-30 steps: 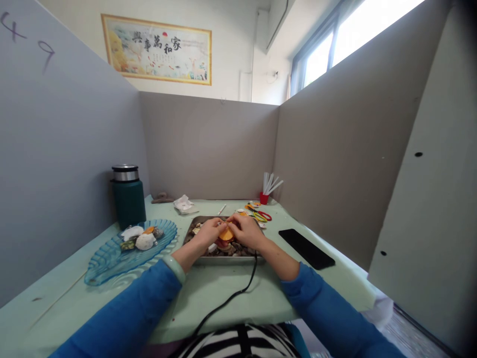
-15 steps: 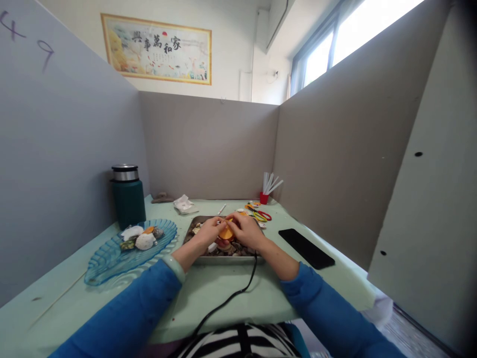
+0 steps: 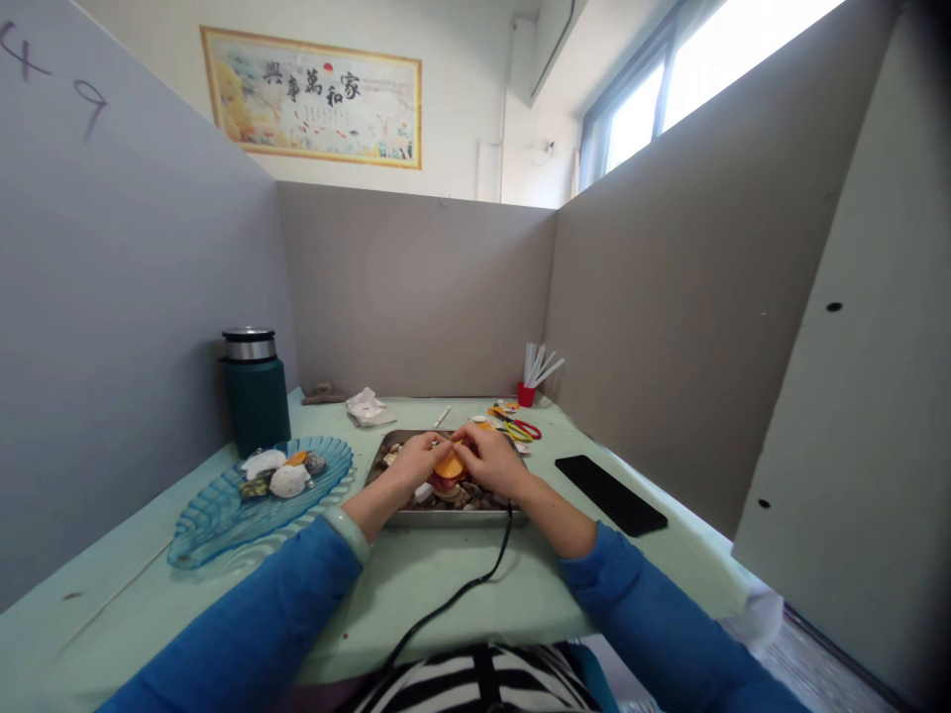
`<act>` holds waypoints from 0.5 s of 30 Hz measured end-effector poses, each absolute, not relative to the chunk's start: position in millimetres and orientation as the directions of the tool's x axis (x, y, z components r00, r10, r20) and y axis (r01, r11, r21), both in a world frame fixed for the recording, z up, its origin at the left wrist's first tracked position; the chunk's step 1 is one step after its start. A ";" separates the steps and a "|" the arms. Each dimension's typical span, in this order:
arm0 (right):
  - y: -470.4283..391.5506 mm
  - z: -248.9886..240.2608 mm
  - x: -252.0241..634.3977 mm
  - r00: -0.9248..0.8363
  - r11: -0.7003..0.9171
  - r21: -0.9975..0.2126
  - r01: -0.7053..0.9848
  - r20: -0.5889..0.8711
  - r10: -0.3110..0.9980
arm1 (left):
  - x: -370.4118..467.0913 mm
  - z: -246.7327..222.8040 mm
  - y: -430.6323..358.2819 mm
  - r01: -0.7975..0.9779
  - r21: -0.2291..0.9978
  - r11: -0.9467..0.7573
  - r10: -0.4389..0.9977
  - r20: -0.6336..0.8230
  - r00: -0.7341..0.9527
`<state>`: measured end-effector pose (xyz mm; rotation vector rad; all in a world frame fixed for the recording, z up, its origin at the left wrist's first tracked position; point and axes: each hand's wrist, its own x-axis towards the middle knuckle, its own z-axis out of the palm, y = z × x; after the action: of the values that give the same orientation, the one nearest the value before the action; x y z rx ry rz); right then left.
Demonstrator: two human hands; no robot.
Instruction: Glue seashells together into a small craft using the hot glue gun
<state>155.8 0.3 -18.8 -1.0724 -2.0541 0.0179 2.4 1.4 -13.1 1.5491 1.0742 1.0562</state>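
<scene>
Both of my hands meet over a metal tray [image 3: 416,519] filled with shells and stones. Between them is an orange seashell [image 3: 450,465] with a ribbed, fan-like surface. My left hand [image 3: 416,460] grips its left side, fingers curled over the top. From the right, my right hand [image 3: 486,458] pinches the same shell, thumb near the other thumb. A reddish piece shows just under the orange shell; I cannot tell whether it is joined to it. The fingertips partly hide the shell's upper edge.
A blue shell-shaped dish [image 3: 223,530] with several shells and a green bottle [image 3: 257,401] stand left. Scissors [image 3: 520,428] and a red cup [image 3: 527,395] of white sticks are behind right. A black phone-like slab [image 3: 610,493] lies right; a black cable [image 3: 461,591] crosses the front.
My hands stay over the tray with the orange shell. The shell has tilted or shifted slightly, and more of the reddish piece beneath it shows.
</scene>
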 end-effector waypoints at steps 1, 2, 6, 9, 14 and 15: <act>0.1 -18.6 155.8 -0.321 0.643 -0.351 0.681 0.646 0.692 | 2.5 -12.5 0.8 0.149 0.973 -0.174 0.961 0.135 0.242; -0.1 -18.5 155.7 -0.323 0.647 -0.349 0.678 0.650 0.688 | 2.5 -12.0 0.2 0.146 0.973 -0.177 0.960 0.138 0.242; -0.4 -18.3 155.9 -0.336 0.670 -0.333 0.664 0.667 0.665 | 2.7 -11.3 -1.9 0.115 0.979 -0.171 0.957 0.137 0.257; 0.1 -18.3 156.2 -0.344 0.673 -0.321 0.666 0.669 0.659 | 3.0 -11.5 -2.7 0.114 0.981 -0.159 0.954 0.123 0.272; -0.1 -17.9 156.1 -0.326 0.657 -0.340 0.673 0.661 0.676 | 3.1 -12.2 -2.9 0.151 0.972 -0.180 0.946 0.130 0.296; -0.3 -17.9 156.0 -0.324 0.654 -0.344 0.674 0.658 0.680 | 3.0 -12.4 -2.5 0.151 0.972 -0.181 0.946 0.130 0.298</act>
<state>156.0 -0.3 -17.9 -1.0495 -2.0522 0.0087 3.0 -2.5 -12.4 1.5796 1.0334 1.0109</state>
